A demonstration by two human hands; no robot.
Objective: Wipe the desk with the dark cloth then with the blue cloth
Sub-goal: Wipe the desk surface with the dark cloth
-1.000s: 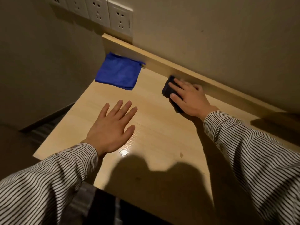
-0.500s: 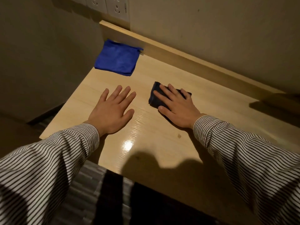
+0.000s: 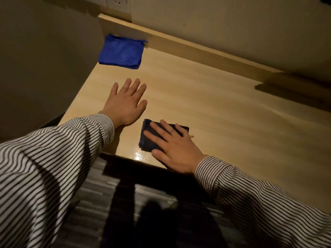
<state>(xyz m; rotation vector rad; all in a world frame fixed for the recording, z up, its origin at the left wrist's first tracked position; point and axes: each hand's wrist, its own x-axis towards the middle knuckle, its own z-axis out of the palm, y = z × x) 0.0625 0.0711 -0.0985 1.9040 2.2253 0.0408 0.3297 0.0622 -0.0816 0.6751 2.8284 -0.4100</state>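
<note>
The dark cloth [image 3: 150, 138] lies folded flat near the front edge of the desk [image 3: 206, 97], navy-black, partly covered from the right. The blue cloth [image 3: 121, 51] is a bright folded square (a small loop at its far right corner) lying flat at the far left corner, against the raised back rail. The desk is pale, glossy wood grain.

Much of the dark cloth [image 3: 149, 138] hidden beneath the right hand [image 3: 174, 148]; sockets [image 3: 117, 1] cut off at top.
</note>
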